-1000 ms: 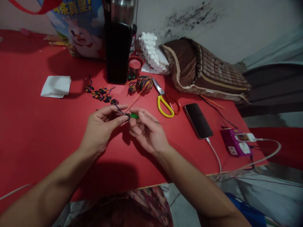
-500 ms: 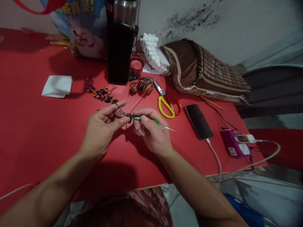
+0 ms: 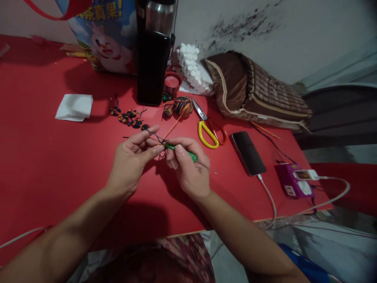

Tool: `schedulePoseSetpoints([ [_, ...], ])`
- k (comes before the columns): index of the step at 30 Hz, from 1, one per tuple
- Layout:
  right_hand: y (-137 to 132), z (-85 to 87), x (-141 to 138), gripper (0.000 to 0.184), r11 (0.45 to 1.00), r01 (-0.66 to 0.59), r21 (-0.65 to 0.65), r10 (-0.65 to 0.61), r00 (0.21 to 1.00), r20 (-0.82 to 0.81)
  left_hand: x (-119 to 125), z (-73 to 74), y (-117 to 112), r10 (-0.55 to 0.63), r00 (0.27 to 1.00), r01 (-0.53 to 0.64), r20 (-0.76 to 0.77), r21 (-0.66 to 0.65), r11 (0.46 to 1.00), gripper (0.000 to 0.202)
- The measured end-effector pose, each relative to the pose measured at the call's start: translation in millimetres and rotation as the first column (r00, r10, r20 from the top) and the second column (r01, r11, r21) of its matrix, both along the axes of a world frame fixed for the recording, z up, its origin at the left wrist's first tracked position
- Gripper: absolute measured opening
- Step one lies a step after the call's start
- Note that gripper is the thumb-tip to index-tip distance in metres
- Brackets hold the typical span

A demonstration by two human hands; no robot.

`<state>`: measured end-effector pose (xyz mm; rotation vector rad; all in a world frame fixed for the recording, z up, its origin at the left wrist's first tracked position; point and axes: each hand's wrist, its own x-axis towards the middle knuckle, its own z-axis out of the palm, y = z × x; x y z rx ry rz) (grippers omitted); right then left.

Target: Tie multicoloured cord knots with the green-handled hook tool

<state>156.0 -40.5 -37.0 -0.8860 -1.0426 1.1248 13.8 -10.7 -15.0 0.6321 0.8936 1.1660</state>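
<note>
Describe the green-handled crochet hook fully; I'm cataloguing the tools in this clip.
The crochet hook is a thin metal shaft with a green, plastic-looking grip in the middle. It lies tilted, its working end up-left at a small knot of multicoloured yarn, its bare tail pointing down-right over the red table. The right hand pinches the grip; the left hand holds the yarn at the tip.

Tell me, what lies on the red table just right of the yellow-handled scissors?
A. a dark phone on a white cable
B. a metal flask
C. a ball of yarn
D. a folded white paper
A: the dark phone, with a white cable plugged into its near end, lies on the red table just right of the scissors.
</note>
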Motion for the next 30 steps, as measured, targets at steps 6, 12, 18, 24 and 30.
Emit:
schedulePoseSetpoints([
  [6, 3, 7.0, -4, 0.011, 0.995, -0.068, -0.068, 0.051, 0.975, -0.218, 5, -0.9, -4, 0.064, 0.994, -0.056, -0.090, 0.092, 0.994, 0.047],
  [12, 2, 1.0, 6, 0.013, 0.998, -0.060, 0.033, 0.060, 0.998, -0.002, -2, 0.4, 0, 0.007, 0.998, -0.005, -0.054, 0.030, 1.000, 0.047],
  [18, 3, 1.4, 8, 0.016, 0.996, 0.052, 0.077, -0.078, 0.922, 0.380, 1, 0.6, 0, 0.031, 0.997, -0.034, -0.071, -0.036, 0.999, 0.049],
  [24, -2, 0.2, 3, 0.021, 0.942, 0.042, 0.334, -0.229, 0.809, 0.542, 4, 8.8, -1, 0.034, 0.999, -0.030, 0.032, -0.125, 0.992, 0.040],
  [30, 0, -0.8, 7, 0.017, 0.984, -0.006, 0.177, -0.047, 0.955, 0.292, -12, 12.1, 11, -0.068, 0.998, 0.069, 0.016, -0.117, 0.991, 0.044],
])
